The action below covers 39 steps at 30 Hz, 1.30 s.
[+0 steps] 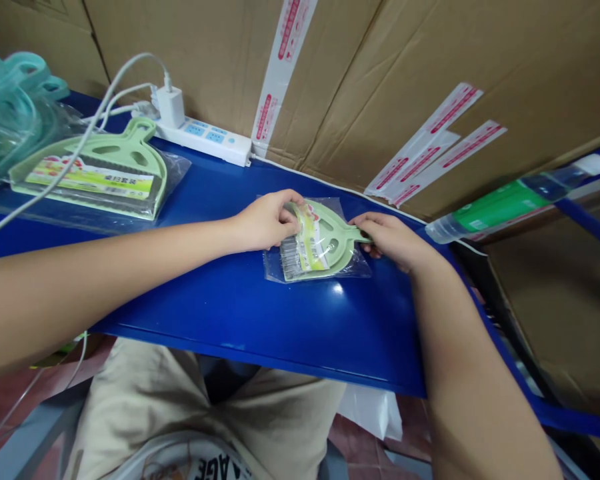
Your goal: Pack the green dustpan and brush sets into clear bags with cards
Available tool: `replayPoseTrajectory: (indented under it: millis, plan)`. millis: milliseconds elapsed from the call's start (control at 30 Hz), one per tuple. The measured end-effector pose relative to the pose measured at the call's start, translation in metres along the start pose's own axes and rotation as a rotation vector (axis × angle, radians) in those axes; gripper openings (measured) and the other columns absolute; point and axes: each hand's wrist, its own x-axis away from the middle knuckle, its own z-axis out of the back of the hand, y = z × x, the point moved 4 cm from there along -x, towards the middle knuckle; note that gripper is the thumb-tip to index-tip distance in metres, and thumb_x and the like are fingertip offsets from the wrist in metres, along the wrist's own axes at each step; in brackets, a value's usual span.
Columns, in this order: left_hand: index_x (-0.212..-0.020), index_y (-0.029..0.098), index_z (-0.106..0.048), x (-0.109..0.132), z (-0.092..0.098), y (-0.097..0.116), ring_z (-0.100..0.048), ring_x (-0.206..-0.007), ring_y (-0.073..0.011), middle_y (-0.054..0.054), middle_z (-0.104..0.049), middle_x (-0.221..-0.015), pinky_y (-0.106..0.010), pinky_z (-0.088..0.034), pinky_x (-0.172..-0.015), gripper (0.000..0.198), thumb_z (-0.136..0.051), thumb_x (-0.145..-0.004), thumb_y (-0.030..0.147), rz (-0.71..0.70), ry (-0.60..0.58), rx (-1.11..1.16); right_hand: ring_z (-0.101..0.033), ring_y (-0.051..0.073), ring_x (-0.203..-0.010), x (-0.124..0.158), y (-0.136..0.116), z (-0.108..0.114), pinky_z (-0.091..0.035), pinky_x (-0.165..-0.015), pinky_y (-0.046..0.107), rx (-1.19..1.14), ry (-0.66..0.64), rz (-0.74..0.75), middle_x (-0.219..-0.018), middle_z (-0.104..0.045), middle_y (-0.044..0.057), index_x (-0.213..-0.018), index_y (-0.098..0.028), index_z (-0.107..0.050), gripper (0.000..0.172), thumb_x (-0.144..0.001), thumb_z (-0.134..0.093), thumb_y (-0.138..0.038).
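Observation:
A pale green dustpan and brush set [336,241] lies on the blue table [220,300], inside a clear plastic bag [356,268] with a yellow label band across it. My left hand [271,221] is closed on the set's left edge, thumb and fingers pinching the bag and pan there. At the other end, my right hand [383,239] grips the handle, its fingertips partly hidden beneath. The brush bristles show through the plastic at the lower left of the pan.
Another bagged green dustpan set [147,175] lies at the left, beside stacked turquoise dustpans [17,110]. A white power strip [205,139] with a charger and cables stands along the cardboard wall [210,60]. A green-labelled bottle [503,205] lies at the right.

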Motion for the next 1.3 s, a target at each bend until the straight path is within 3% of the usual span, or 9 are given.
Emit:
replayPoseTrajectory:
  millis: [367,500,700,1000,1300]
  plan:
    - [-0.118,0.02,-0.059,-0.0024,0.0017,-0.0036,-0.054,-0.048,-0.0111,0.004,-0.068,-0.069,-0.033,-0.046,-0.057,0.04,-0.081,-0.088,0.006,0.01,0.028,-0.028,-0.042,0.01,-0.04,-0.0013,0.0006,-0.0009,-0.031,-0.039,0.018,0.033,-0.021,0.033,-0.047,-0.047,-0.007,-0.085,-0.021,-0.06,0.021,-0.102,-0.053,-0.01]
    - [-0.115,0.021,-0.057,-0.0021,0.0008,-0.004,-0.057,-0.051,-0.0126,0.005,-0.068,-0.068,-0.033,-0.047,-0.059,0.04,-0.08,-0.087,0.005,0.006,0.032,-0.032,-0.042,0.01,-0.039,-0.0004,-0.0006,-0.0015,-0.03,-0.037,0.018,0.03,-0.011,0.038,-0.047,-0.046,-0.007,-0.082,-0.022,-0.059,0.027,-0.103,-0.051,-0.007]
    - [-0.098,0.025,-0.051,-0.0002,0.0016,-0.0036,-0.057,-0.053,-0.0116,0.006,-0.068,-0.069,-0.029,-0.043,-0.055,0.041,-0.084,-0.08,0.008,-0.06,0.067,-0.047,-0.043,0.01,-0.041,0.0002,-0.0009,-0.0021,-0.031,-0.038,0.018,0.029,-0.001,0.031,-0.047,-0.047,-0.007,-0.082,-0.022,-0.06,0.026,-0.102,-0.053,-0.008]
    - [-0.093,0.025,-0.05,0.0034,0.0014,-0.0008,-0.068,-0.083,-0.0192,0.003,-0.069,-0.078,-0.029,-0.046,-0.074,0.042,-0.083,-0.074,0.01,-0.159,0.107,-0.152,-0.042,0.011,-0.041,-0.0006,0.0004,-0.0015,-0.031,-0.039,0.018,0.027,-0.002,0.03,-0.047,-0.047,-0.006,-0.08,-0.022,-0.06,0.023,-0.1,-0.059,-0.01]
    - [-0.101,0.026,-0.048,0.0056,0.0018,0.0013,-0.064,-0.057,-0.0146,0.006,-0.074,-0.076,-0.031,-0.046,-0.065,0.044,-0.073,-0.072,0.004,-0.158,0.065,-0.182,-0.043,0.011,-0.043,-0.0017,0.0005,-0.0013,-0.032,-0.039,0.019,0.056,-0.015,0.056,-0.048,-0.047,-0.006,-0.082,-0.021,-0.062,0.025,-0.103,-0.054,-0.01]
